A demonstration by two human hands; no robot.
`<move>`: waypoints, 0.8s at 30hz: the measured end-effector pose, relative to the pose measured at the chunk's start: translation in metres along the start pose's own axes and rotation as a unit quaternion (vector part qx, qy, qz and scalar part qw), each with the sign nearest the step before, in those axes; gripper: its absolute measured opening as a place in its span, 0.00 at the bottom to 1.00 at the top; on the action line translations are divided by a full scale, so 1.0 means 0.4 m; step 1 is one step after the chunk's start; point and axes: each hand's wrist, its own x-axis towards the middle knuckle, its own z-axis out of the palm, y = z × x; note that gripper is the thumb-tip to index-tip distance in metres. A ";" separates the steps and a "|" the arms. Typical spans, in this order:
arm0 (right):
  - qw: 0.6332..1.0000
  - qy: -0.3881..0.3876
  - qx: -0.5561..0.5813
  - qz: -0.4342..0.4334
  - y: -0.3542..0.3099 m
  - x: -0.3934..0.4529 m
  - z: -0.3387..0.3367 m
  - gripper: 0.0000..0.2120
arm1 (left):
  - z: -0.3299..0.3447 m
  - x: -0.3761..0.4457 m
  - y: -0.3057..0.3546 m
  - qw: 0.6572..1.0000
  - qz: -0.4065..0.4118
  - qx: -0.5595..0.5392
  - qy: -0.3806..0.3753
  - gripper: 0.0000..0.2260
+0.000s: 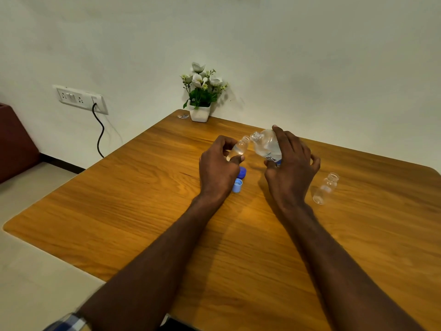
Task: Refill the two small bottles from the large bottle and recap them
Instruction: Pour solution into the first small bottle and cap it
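Wooden table (148,211): carries all items.
Left hand (218,167): fingers curled round small bottle (239,148), uncapped, tilted right.
Right hand (290,163): grips large bottle (266,144), tipped left, mouth just beside the small bottle's mouth.
Second small bottle (325,188): uncapped, right of right hand.
Blue caps (238,181): beside left hand.
Flower pot (200,112): far edge.

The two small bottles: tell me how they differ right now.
The small bottle in the left hand is gripped by the left hand and tilted toward the mouth of the large bottle, which the right hand tips toward it. The other small bottle stands free on the table, untouched, to the right of the right hand. Both are clear, uncapped and look alike in shape.
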 end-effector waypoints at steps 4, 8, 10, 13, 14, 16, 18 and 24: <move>0.998 -0.004 0.051 0.036 -0.006 -0.002 0.001 0.43 | 0.003 -0.001 0.003 1.000 0.000 -0.017 0.001 0.12; 0.991 0.011 0.120 0.059 -0.018 0.001 -0.003 0.42 | 0.005 0.000 0.005 1.000 -0.004 -0.023 -0.005 0.13; 0.986 0.015 0.154 0.067 -0.020 0.001 -0.005 0.42 | 0.003 0.000 0.004 1.000 -0.003 -0.030 -0.007 0.12; 0.977 0.015 0.190 0.091 -0.028 -0.002 -0.011 0.40 | 0.003 -0.001 0.004 0.999 0.001 -0.034 -0.008 0.12; 0.974 0.017 0.201 0.101 -0.030 -0.002 -0.013 0.39 | 0.002 -0.001 0.005 0.999 0.003 -0.033 -0.008 0.12; 0.967 0.021 0.222 0.119 -0.031 -0.001 -0.018 0.37 | 0.004 -0.001 0.005 0.999 0.002 -0.032 -0.007 0.12; 0.958 0.023 0.248 0.144 -0.023 0.003 -0.023 0.35 | 0.004 -0.002 0.006 0.999 0.002 -0.033 -0.006 0.12; 0.955 -0.002 0.246 0.165 -0.011 -0.004 -0.024 0.37 | 0.001 -0.005 0.009 0.999 0.007 -0.032 -0.011 0.13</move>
